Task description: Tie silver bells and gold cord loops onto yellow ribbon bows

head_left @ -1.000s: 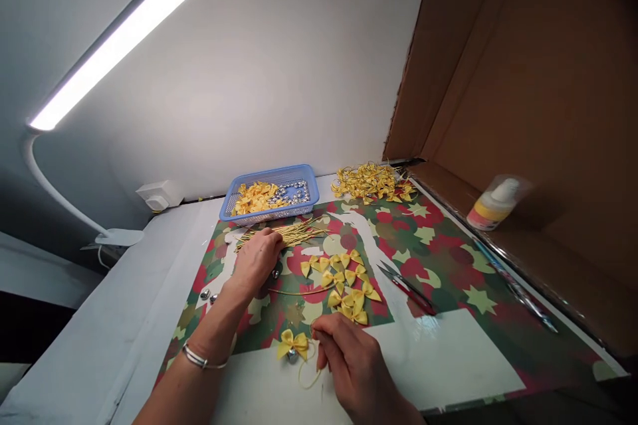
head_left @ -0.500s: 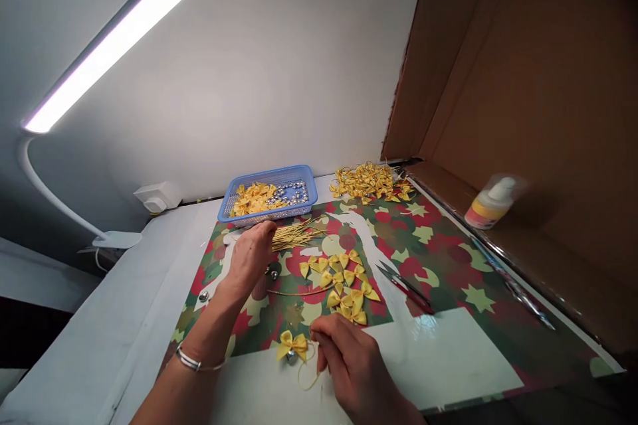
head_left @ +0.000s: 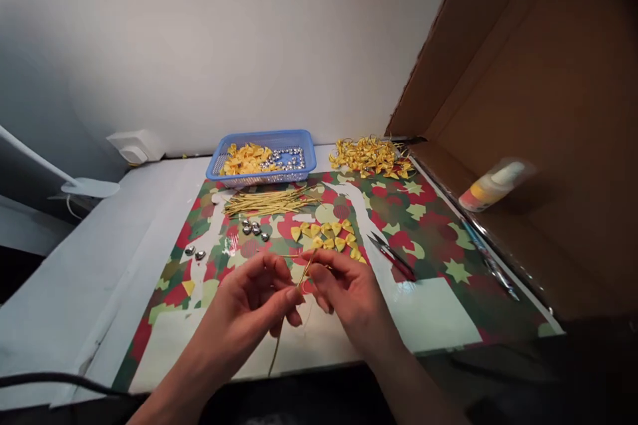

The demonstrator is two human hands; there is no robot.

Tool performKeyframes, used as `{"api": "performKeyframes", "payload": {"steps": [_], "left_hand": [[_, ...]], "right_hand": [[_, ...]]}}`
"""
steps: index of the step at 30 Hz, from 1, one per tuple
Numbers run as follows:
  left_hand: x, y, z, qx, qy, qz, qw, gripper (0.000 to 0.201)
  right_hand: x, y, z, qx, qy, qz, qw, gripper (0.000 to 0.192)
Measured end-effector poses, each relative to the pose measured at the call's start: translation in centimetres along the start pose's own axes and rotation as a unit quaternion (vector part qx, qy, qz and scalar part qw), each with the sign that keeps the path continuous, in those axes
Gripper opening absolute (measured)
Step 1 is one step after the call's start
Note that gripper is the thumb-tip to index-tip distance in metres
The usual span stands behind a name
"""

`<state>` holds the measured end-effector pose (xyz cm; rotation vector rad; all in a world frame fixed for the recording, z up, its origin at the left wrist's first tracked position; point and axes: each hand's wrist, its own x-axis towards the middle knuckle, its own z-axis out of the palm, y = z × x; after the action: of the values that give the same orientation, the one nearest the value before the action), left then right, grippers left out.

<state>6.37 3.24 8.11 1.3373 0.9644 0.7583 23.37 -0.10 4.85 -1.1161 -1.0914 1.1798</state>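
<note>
Nearest, the left hand (head_left: 249, 302) and right hand (head_left: 343, 292) meet above the front edge of the surface (head_left: 74, 292), each grip pinched on a thin gold cord (head_left: 286, 315) that runs between the fingertips and hangs down toward the viewer. Just beyond lie loose yellow bows (head_left: 326, 238) on the patterned mat (head_left: 428, 226), with red-handled scissors (head_left: 391, 255) to their right and small silver bells (head_left: 253, 228) to their left. Farther back rests a bundle of gold cords (head_left: 269, 201), then a blue basket (head_left: 309, 146) and a heap of finished bows (head_left: 371, 156). A glue bottle (head_left: 491, 184) leans against cardboard; its label cannot be read.
</note>
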Motion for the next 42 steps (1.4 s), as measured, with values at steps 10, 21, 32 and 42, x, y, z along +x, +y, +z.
{"api": "performKeyframes", "payload": {"steps": [10,21,32,42], "left_hand": [[-3.7,-3.0,-2.0,-0.087,-0.082,-0.032,0.992,0.021],[-3.6,-6.1,-3.1,0.307,0.046,0.351,0.884,0.051],[-3.0,-4.0,-2.5,0.202,-0.060,0.381,0.900,0.029],[-4.3,-2.8,-0.8,-0.223,-0.035,-0.114,0.967,0.024]], "right_hand": [[-0.2,1.9,1.1,-0.087,0.035,0.017,0.995,0.030],[-0.6,0.9,2.1,-0.062,0.028,0.066,0.996,0.036],[-0.2,1.8,1.7,-0.093,0.008,0.048,0.994,0.031],[-2.5,1.1,2.1,-0.242,0.013,-0.192,0.951,0.016]]}}
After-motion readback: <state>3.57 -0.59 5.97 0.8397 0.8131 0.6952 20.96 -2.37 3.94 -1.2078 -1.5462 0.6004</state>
